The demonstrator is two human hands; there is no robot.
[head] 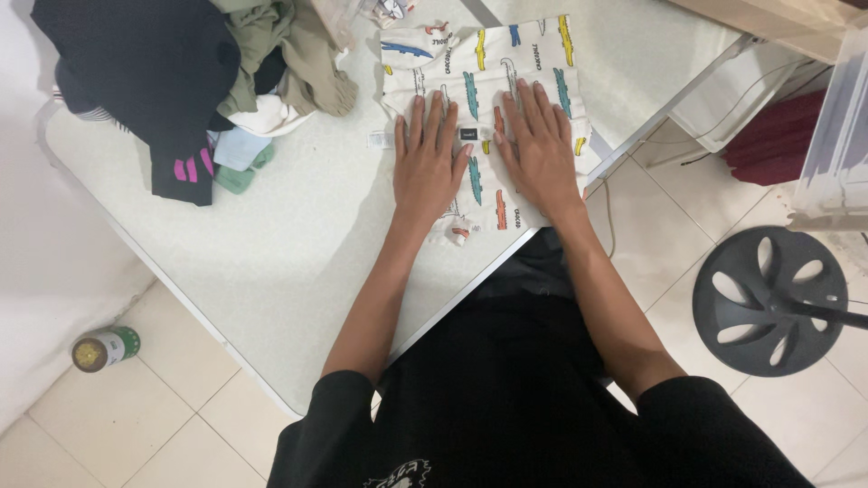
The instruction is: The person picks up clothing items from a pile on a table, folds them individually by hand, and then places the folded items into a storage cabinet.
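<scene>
Seen from above, two bare hands pressed flat on a small white garment [488, 99] printed with coloured crocodile shapes, spread on the white desk [298, 226] in the upper middle of the frame. Left hand [427, 158] palm down, fingers straight and close together, pointing toward the top of the frame; grip open, nothing clasped, only pressing the cloth. Right hand [541, 149] just beside it, likewise flat, fingers slightly fanned, grip open, resting on the same cloth. Between the two hands, a small dark label [467, 134] on the fabric. Lower edge of the garment close to the near desk edge, a corner of cloth folded under below the left wrist.

In the upper left of the frame, a heap of clothes [181, 81] on the desk: dark pieces, an olive-beige one, a pale blue and a green scrap, a black piece with pink stripes. Well apart from the hands.

On the tiled floor [154, 407] at lower left, a small can [104, 348] with a green band, lying on its side. At right, the round dark base of a fan stand [773, 298]. At upper right, a dark red cloth [773, 140] on the floor beside white furniture. Black sleeves and black shirt filling the bottom of the frame.
</scene>
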